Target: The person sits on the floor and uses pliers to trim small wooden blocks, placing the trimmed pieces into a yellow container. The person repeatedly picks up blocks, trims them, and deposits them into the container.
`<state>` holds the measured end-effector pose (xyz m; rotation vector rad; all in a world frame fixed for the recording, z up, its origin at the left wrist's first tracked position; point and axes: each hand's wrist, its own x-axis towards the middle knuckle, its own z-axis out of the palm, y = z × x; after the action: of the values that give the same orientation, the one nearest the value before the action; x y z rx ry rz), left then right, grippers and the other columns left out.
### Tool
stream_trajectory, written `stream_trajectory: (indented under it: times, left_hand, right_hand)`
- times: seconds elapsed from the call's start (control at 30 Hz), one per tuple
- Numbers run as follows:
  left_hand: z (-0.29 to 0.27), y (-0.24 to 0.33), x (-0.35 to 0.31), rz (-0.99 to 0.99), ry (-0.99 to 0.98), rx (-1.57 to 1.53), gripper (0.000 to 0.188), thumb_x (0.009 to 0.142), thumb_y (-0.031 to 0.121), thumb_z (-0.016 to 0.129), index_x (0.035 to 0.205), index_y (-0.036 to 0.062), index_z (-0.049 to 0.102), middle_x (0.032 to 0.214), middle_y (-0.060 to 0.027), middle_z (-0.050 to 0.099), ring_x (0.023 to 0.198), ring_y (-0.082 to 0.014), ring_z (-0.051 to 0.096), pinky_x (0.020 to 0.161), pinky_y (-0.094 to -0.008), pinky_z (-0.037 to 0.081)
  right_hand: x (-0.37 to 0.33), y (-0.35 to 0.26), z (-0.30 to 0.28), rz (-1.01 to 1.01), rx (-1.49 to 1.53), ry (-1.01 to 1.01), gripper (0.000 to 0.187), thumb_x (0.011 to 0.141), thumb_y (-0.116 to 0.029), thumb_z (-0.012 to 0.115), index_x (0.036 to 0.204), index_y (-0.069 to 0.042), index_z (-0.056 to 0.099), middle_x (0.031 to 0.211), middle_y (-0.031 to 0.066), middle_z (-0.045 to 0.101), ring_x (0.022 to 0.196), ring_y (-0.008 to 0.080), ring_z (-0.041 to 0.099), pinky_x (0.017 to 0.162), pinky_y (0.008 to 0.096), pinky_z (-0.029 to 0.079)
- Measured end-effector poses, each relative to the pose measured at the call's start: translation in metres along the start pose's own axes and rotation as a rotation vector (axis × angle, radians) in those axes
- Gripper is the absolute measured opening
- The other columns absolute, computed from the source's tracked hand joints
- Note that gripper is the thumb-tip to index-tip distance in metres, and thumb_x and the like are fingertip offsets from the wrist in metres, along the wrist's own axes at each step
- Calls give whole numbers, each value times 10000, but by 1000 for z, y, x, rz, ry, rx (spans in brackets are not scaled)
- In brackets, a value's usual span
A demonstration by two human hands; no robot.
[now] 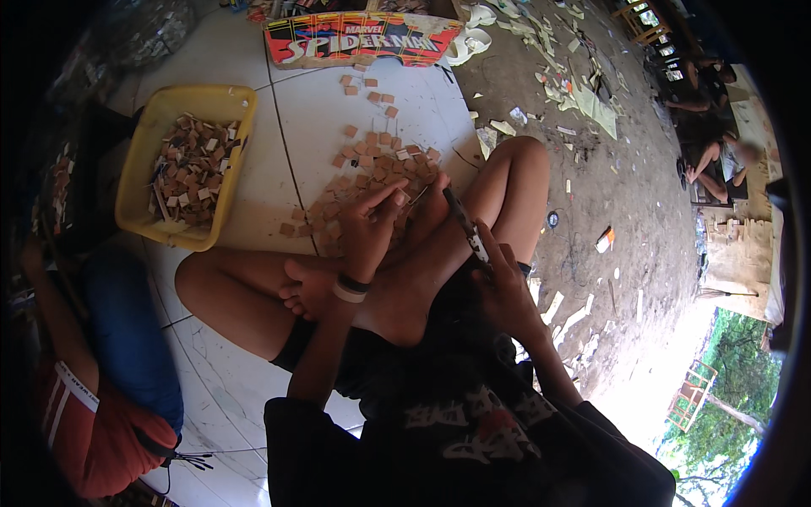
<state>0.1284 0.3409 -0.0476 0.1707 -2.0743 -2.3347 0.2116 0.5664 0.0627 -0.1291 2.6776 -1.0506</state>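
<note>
My left hand (pixel 368 230) is raised over the crossed legs, thumb and fingertips pinched together. Whatever lies in that pinch is too small to make out. In my right hand (pixel 507 291) is a narrow dark tool with whitish patches (pixel 460 218), its kind unclear, with the long end angled up and left toward the left hand. Beyond the left hand, many small brown square pieces (pixel 365 160) lie scattered on white tiles (pixel 279 152), some with thin wire-like bits among them. A yellow plastic basin (pixel 127 190) holds more brown and white squares.
At the far edge stands a red printed board (pixel 363 40). A person in blue and red clothing (pixel 131 338) sits close on the left. Paper scraps (pixel 591 106) litter the dirt ground (pixel 583 194) on the right, where other people (pixel 718 160) sit farther off.
</note>
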Motion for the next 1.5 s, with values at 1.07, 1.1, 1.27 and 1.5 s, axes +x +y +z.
stream_trajectory:
  times: [1.07,1.1,1.27,1.5]
  left_hand:
    - [-5,10,0,33,-161,-3,202,994,103,743,1169,26,807,895,-21,764,778,-55,645,684,-227,481]
    - [-5,9,0,35,-160,-5,202,993,106,744,1168,29,809,893,-18,763,774,-54,642,681,-227,478]
    - [-5,12,0,25,-160,-15,198,992,112,749,1161,29,811,885,-13,760,755,-51,630,673,-228,473]
    - [2,18,-4,-138,-214,-152,324,988,112,773,1297,23,735,992,-2,754,864,-54,677,750,-217,526]
  right_hand:
    - [0,10,-7,-84,134,-198,820,971,54,635,1696,-92,283,1616,215,487,1371,390,554,1142,434,444]
    - [0,10,-7,-85,129,-198,819,971,55,634,1696,-92,283,1614,214,489,1365,390,558,1141,436,443]
    - [1,9,-9,-46,134,-237,804,978,59,625,1693,-87,287,1638,208,470,1405,388,546,1163,437,428]
    - [-2,10,-3,13,217,-230,780,992,56,621,1688,-70,293,1679,198,430,1551,336,426,1222,409,375]
